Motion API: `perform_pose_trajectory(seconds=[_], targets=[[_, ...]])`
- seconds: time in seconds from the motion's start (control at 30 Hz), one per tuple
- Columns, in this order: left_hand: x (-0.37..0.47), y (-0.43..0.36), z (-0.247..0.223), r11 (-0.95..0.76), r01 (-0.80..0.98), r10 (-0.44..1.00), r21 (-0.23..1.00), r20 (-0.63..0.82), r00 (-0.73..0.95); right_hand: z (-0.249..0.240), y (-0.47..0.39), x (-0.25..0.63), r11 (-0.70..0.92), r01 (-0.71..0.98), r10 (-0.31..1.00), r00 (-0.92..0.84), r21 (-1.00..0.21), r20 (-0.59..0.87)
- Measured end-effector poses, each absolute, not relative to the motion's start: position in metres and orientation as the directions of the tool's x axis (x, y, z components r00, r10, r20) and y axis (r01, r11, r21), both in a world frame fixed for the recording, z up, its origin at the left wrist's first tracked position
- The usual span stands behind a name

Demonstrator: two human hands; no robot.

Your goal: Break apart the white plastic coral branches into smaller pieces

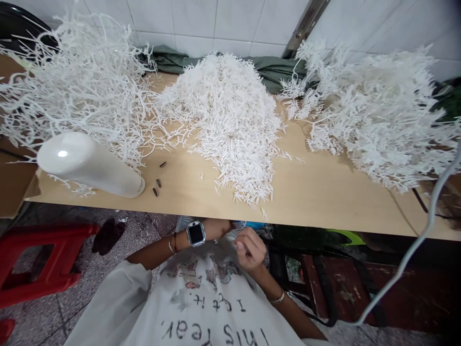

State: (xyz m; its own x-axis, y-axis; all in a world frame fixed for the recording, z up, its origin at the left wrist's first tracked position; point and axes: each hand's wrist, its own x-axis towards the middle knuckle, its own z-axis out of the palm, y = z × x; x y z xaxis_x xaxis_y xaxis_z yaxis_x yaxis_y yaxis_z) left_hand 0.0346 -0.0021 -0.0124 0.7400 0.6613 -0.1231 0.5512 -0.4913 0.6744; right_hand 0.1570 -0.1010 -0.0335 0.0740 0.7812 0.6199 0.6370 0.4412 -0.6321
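My right hand (251,249) is in front of my shirt, just below the table's front edge. Its fingers are curled in with the thumb against them, and whatever they may hold is too small to make out. My left hand (226,226), on the arm with the square watch (196,234), reaches to the table edge; its fingers are hidden. Something blue (254,225) shows beside it, partly under the edge. Above my hands a heap of short white plastic sprigs (230,110) spreads over the wooden table (306,192), a few lying loose at its front.
At left stand a white bottle (90,163) and a tangle of white branching stems (82,91). Several dark seeds (159,183) lie near the bottle. More white branched pieces (382,115) are piled right. A pale cable (406,259) hangs at right; a red stool (39,259) stands left.
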Motion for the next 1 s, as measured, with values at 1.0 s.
perform_pose_trajectory(seconds=[1.0], targets=[[0.027, -0.021, -0.002, -0.681, 0.34, 0.502, 0.648, 0.075, 0.862, -0.006, -0.101, 0.184, 0.062, 0.633, 0.908, 0.285, -0.772, 0.307]])
